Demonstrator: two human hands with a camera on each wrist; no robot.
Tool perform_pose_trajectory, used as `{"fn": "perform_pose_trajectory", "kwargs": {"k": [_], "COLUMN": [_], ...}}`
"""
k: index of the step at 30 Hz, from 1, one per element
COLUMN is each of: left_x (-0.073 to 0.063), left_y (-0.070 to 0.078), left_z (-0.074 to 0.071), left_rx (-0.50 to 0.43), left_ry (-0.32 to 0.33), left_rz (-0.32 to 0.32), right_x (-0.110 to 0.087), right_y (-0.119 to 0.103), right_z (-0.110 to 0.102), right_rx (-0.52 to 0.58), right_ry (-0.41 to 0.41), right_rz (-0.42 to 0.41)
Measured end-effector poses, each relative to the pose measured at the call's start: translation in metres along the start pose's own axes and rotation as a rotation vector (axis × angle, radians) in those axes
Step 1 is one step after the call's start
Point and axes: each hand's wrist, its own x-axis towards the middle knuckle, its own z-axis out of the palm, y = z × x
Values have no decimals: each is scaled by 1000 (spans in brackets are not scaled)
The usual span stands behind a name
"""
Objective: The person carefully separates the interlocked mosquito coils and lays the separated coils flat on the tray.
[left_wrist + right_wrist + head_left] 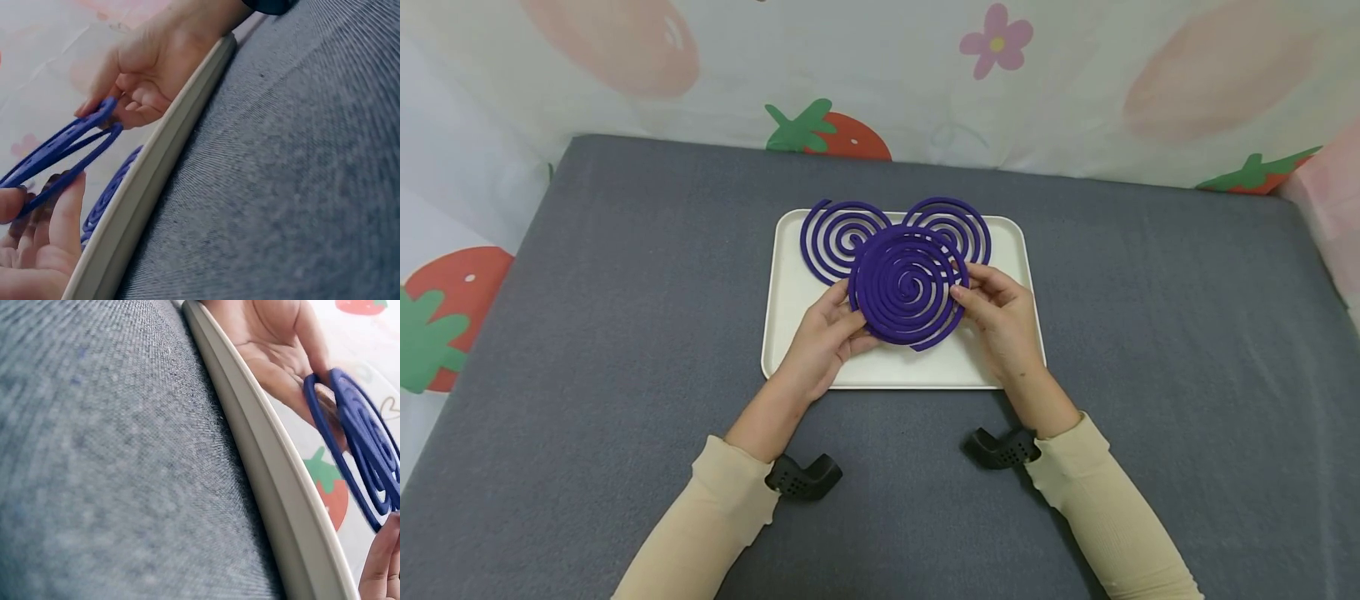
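Note:
Both hands hold up a purple mosquito coil (910,286), its spirals nested as a double coil, over a white tray (786,333). My left hand (829,337) pinches its lower left rim between thumb and fingers. At the right rim, my right hand (1003,317) pinches it with thumb and fingertips. Seen edge-on in the left wrist view, the coil's strands (59,144) stand partly apart, with a gap between them. Two more purple coils lie at the tray's far side, a left one (853,239) and a right one (985,237), both partly covered by the held coil.
A grey cloth (1150,333) covers the table under the tray. Behind the table hangs a pale curtain (917,75) printed with strawberries and flowers. Black wrist devices (805,477) sit by both sleeve cuffs.

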Motion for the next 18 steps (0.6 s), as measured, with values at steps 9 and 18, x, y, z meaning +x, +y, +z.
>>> {"fn": "perform_pose_trajectory", "kwargs": {"k": [9,18], "left_x": [-1,0], "left_y": [1,2], "left_z": [-1,0], "left_rx": [-24,-77], "left_ry": [-17,-50], "left_rz": [-5,16], "right_x": [0,-1], "right_y": [0,0], "right_z": [-1,0], "right_rx": [12,12], "right_ry": [-36,-68], "right_rz": [13,25]}}
